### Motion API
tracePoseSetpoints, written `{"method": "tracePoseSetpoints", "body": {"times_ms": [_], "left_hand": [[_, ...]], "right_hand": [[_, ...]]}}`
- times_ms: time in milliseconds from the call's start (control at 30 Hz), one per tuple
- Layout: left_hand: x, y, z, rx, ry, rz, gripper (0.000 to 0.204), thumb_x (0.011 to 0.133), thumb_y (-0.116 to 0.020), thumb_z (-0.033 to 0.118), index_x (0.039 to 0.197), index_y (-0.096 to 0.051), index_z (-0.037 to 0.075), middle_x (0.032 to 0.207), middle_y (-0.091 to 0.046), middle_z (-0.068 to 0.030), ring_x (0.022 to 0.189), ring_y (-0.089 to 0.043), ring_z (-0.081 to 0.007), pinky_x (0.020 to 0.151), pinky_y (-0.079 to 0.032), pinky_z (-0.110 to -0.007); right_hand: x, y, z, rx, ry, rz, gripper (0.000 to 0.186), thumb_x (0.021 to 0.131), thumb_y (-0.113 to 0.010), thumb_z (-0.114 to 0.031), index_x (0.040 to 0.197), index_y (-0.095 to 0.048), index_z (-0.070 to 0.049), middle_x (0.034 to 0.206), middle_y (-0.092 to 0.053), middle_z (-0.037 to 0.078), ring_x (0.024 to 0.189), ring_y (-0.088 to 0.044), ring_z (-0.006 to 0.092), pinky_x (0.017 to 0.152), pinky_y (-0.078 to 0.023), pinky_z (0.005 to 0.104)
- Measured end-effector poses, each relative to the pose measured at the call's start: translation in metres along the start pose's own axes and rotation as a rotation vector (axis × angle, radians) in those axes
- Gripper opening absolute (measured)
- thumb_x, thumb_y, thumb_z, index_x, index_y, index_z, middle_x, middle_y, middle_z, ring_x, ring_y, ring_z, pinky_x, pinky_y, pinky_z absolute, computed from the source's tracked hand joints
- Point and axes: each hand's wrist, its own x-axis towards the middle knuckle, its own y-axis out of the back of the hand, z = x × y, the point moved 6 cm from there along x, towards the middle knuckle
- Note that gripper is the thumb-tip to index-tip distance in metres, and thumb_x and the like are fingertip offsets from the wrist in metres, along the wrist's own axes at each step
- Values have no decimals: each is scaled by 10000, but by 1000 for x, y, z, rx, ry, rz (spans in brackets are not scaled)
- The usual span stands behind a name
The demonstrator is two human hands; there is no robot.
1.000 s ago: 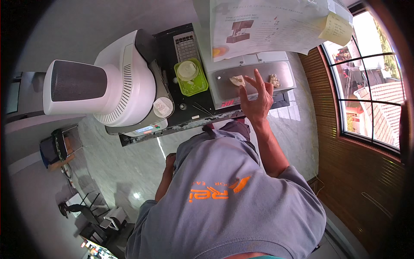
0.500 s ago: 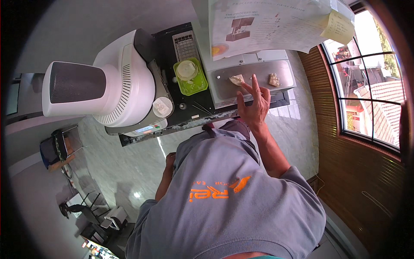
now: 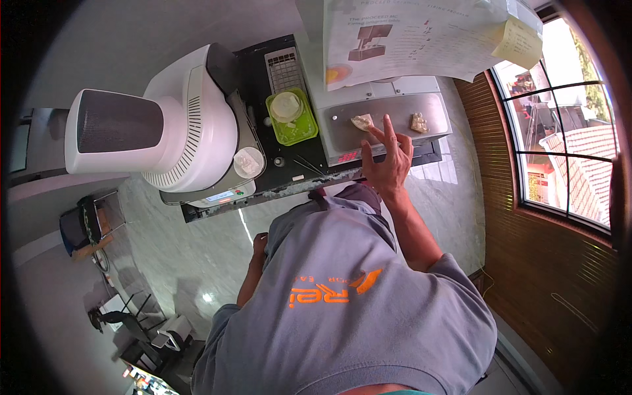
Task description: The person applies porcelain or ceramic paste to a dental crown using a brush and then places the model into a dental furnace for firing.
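My right hand (image 3: 390, 161) is over the brushed metal top (image 3: 395, 107) of a white and grey box-shaped device, palm down with its fingers stretched out and apart. One fingertip is at the edge of a beige, tooth-like piece (image 3: 361, 122); whether it touches cannot be told. A second beige piece, resembling a dental model (image 3: 419, 123), lies farther right on the metal. Red lit digits (image 3: 347, 157) show on the device's front, left of the hand. My left hand (image 3: 261, 242) hangs low beside my leg, largely hidden, its fingers not readable.
A large white machine (image 3: 191, 125) stands left on the black bench. Beside it are a white dish (image 3: 249, 162) with pale lumps, a green basket (image 3: 291, 122) holding a round pale disc, tweezers (image 3: 308, 164) and a keyboard-like grid (image 3: 284, 69). A paper sheet (image 3: 428, 39) overhangs the device.
The red digits on the device's front now show lit, where earlier they were not visible. My right hand stays almost in place. The view has shifted slightly.
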Motion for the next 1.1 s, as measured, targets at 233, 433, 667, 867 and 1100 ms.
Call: {"method": "tracePoseSetpoints", "body": {"times_ms": [233,433,667,867,1100], "left_hand": [[-10,2,13,-116,56,-13,410,927,-742,259,1270,-745,34,1208,-777,-207,1108,-749,-314,932,-587,-410],[-5,0,3,-65,22,-6,431,908,-753,240,1278,-736,21,1195,-773,-218,1081,-753,-326,924,-589,-410],[2,-3,-5,-105,-16,-6,455,903,-756,255,1283,-732,6,1191,-776,-229,1083,-756,-323,933,-589,-409],[-2,-1,0,-131,13,-5,450,919,-757,249,1289,-726,-6,1166,-785,-226,1062,-764,-305,918,-596,-398],[-8,4,14,-108,19,-9,466,908,-782,223,1298,-715,-23,1194,-787,-226,1097,-769,-302,934,-602,-390]], "right_hand": [[-1,-1,1,-10,5,1,872,852,-823,-180,1634,-449,-87,1196,-814,-56,1022,-609,235,941,-447,387],[1,2,-3,16,-19,-5,840,850,-821,-158,1610,-475,-67,1198,-816,-28,1006,-614,249,985,-457,393],[1,5,-3,31,-17,38,827,827,-828,-91,1585,-499,-41,1198,-819,1,983,-628,256,1008,-490,377],[4,6,3,81,30,134,831,827,-832,-83,1591,-506,-57,1208,-816,-12,1020,-632,249,994,-463,383],[12,8,-5,69,68,112,815,883,-836,-126,1602,-462,-36,1246,-807,28,1072,-645,270,1036,-479,381]]}}
